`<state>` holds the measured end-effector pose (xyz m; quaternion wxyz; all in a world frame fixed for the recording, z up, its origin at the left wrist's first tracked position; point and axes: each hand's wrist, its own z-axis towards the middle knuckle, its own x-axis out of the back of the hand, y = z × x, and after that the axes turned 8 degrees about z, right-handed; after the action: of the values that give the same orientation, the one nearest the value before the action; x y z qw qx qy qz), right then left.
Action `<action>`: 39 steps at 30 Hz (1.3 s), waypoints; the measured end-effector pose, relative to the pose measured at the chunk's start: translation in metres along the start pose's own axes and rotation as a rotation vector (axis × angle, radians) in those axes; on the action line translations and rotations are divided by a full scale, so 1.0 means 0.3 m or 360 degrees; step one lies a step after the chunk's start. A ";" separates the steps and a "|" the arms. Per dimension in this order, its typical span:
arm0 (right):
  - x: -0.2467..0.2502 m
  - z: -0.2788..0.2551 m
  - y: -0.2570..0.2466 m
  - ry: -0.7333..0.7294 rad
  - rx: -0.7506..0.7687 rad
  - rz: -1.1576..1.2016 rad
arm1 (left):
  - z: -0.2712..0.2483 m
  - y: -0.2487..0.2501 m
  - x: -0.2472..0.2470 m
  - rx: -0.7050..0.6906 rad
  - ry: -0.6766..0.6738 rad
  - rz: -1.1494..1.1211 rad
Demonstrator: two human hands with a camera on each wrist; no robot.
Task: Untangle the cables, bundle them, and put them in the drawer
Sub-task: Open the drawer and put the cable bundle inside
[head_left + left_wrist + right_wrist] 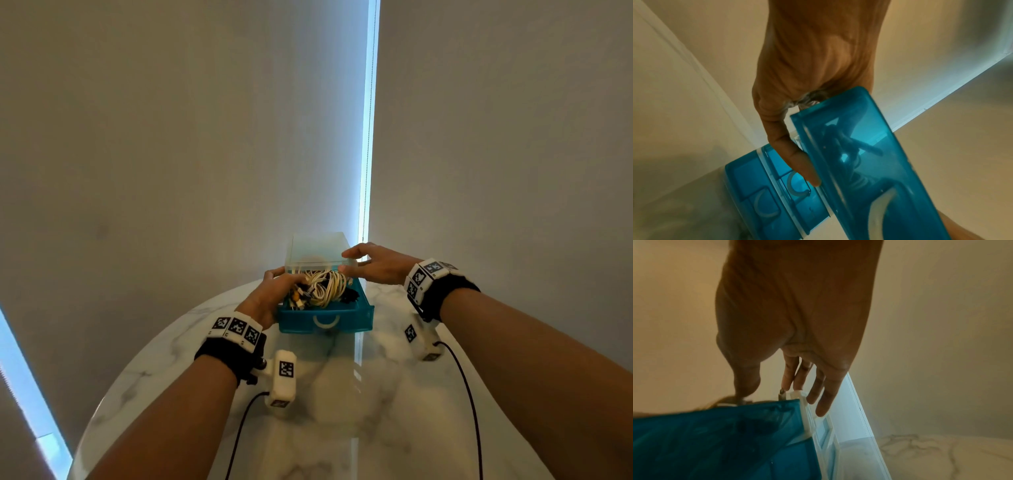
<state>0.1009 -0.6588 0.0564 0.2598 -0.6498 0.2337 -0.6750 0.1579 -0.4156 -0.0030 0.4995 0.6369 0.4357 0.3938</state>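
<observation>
A blue see-through drawer (325, 320) stands pulled out of its clear case (318, 250) on the marble table. A heap of cream and black cables (325, 287) fills it. My left hand (286, 281) is at the drawer's left wall. Its fingers curl down into the cables and its thumb (797, 155) lies along the outside of the drawer (859, 162). My right hand (351, 262) rests with straight fingers (821, 395) on the case's front right corner (818, 418), and its thumb touches the cables beside the drawer (715, 443).
The round marble table (342, 394) spreads toward me, with its curved edge at the left. In the left wrist view, more blue drawers with curved handles (760, 194) sit below. Blinds hang close behind the case, with a bright gap (368, 137). Black wires trail from both wrist cameras.
</observation>
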 end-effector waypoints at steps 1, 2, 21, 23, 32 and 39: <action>0.002 0.008 -0.007 -0.0024 -0.0020 -0.0040 | -0.003 0.003 0.000 -0.0007 0.0019 0.0026; 0.003 0.015 -0.020 -0.0040 -0.0049 -0.0081 | -0.020 0.013 -0.001 -0.0018 0.0036 0.0046; -0.042 0.045 -0.092 0.0207 -0.0090 -0.0089 | 0.032 0.048 0.029 -0.0024 0.0211 0.0420; -0.052 0.049 -0.101 0.0157 -0.0067 -0.0265 | 0.038 0.046 0.025 -0.0043 0.0225 0.0419; -0.113 0.101 -0.085 0.0431 -0.0105 -0.0369 | 0.048 0.058 0.017 -0.0039 0.0232 0.0518; -0.110 0.078 -0.056 0.0383 -0.0026 -0.0341 | 0.009 0.050 0.008 0.0018 0.0112 0.0516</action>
<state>0.1242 -0.6239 0.0436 0.1511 -0.5875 0.1980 -0.7700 0.1637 -0.4159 0.0114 0.4103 0.6874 0.3466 0.4889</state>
